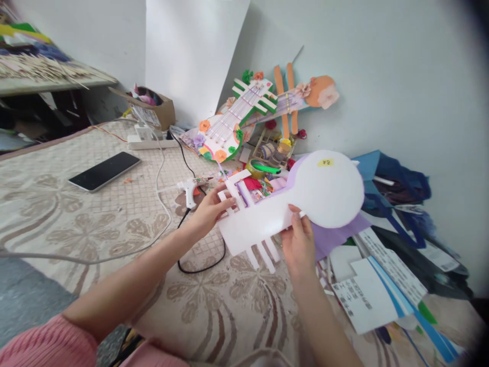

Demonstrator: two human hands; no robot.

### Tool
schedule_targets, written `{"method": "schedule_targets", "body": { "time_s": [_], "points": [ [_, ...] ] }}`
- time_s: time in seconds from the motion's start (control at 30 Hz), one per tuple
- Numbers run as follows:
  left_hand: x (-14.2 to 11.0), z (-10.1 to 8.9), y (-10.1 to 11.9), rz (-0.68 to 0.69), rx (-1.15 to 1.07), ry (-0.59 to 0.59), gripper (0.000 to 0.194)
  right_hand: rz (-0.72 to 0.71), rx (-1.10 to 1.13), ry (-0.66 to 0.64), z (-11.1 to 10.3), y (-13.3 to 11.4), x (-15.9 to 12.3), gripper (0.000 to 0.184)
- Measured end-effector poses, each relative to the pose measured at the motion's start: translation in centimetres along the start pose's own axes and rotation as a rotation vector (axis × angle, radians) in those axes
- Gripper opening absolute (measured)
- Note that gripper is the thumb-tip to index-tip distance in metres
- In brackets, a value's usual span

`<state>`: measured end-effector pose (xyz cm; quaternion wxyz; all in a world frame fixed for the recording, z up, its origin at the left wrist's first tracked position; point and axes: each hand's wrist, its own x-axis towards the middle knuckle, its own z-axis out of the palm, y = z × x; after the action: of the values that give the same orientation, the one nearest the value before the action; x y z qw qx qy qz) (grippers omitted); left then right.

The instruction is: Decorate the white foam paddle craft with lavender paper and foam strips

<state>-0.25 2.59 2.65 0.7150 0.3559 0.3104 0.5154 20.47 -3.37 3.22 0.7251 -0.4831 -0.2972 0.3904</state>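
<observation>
Between my two hands is a white foam-board guitar cutout with a round body at the right and peg strips sticking out of its neck. Purple shows along the edge and under the body, where a small yellow label with writing lies. My left hand pinches the peg strips at the upper left of the neck. With thumb on top, my right hand grips the lower edge where the neck meets the body. Left of the cutout a white hot glue gun rests on the cloth.
A phone lies on the patterned tablecloth, with a power strip and cables behind it. Decorated paper guitars lean at the wall. A tape roll and craft scraps sit behind the cutout; papers and bags crowd the right.
</observation>
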Motion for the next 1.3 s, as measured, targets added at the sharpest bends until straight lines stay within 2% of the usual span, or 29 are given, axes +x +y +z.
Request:
{"method": "schedule_targets", "body": {
  "time_s": [0.1, 0.2, 0.4, 0.6, 0.83, 1.1, 1.3],
  "points": [
    [0.0, -0.1, -0.1, -0.062, -0.064, 0.004, 0.046, -0.024, -0.005, 0.0, 0.0, 0.2, -0.1, 0.026],
    [0.2, -0.2, -0.2, -0.041, -0.055, -0.029, 0.039, -0.048, -0.011, 0.011, 0.1, 0.2, -0.3, 0.027],
    [0.1, -0.2, -0.2, 0.017, -0.036, -0.043, 0.045, -0.179, -0.026, 0.009, 0.4, 0.0, -0.9, 0.021],
    [0.2, -0.3, -0.2, 0.051, -0.011, -0.042, 0.053, -0.241, -0.073, 0.045, 0.3, 0.1, -1.1, 0.026],
    [0.2, -0.3, -0.3, 0.06, -0.013, -0.015, 0.043, -0.239, -0.052, 0.031, 0.2, 0.4, -1.0, 0.022],
    [0.1, -0.4, -0.4, 0.051, 0.026, 0.016, 0.041, -0.22, 0.004, -0.01, 0.1, 1.0, -0.7, 0.02],
    [-0.1, -0.2, -0.2, 0.098, 0.08, 0.025, 0.038, -0.182, 0.058, -0.042, 0.1, 1.5, -0.4, 0.019]
  ]
}}
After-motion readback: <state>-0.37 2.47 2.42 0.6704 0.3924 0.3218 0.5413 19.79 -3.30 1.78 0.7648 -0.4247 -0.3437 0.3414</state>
